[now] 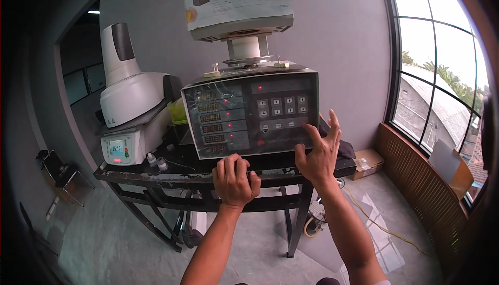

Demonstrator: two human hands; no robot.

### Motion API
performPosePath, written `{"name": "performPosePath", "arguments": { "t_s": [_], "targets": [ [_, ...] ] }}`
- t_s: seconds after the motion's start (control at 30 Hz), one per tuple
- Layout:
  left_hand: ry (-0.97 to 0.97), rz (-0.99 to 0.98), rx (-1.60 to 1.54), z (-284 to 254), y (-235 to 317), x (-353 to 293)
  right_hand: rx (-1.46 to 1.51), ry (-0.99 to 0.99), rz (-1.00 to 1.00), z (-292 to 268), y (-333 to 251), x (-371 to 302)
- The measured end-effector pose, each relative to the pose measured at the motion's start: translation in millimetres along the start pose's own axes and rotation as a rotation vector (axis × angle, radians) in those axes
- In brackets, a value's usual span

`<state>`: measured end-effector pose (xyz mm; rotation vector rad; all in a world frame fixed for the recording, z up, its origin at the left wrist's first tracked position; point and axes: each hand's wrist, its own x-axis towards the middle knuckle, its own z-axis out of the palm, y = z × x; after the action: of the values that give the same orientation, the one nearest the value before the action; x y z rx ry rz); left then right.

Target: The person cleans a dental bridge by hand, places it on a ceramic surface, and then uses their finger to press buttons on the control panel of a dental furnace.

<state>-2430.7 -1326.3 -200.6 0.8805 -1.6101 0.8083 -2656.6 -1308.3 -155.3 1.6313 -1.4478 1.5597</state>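
A furnace-like machine with a dark control panel (223, 144) stands upright on a black metal table (275, 177). Red lights, small digital displays and rows of push buttons (283, 106) show on its face. My right hand (319, 156) is at the panel's lower right corner, its fingers spread. The index fingertip touches or almost touches the panel beside a red light (305, 124); the thumb points toward the lower edge. Below the panel's bottom edge, my left hand (235, 182) is curled over the front edge of the table. Its fingertips are hidden.
On the left stands a white machine (132, 98) with a lit screen. Two small bottles (157, 163) sit near the table's front. A cardboard box (367, 163) lies on the floor to the right, near a yellow cord (382, 228). A chair (61, 173) stands at far left.
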Motion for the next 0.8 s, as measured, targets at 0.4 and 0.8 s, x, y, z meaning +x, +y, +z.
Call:
{"name": "performPosePath", "arguments": {
  "t_s": [0.4, 0.8],
  "targets": [
    [-0.001, -0.005, 0.000, 0.3, 0.1, -1.2, 0.022, -0.017, 0.016, -2.3, -1.9, 1.4],
    [0.012, 0.003, -0.005, 0.6, 1.0, 0.7, -0.027, 0.036, -0.040, 0.5, 5.9, 0.4]
  ]
}}
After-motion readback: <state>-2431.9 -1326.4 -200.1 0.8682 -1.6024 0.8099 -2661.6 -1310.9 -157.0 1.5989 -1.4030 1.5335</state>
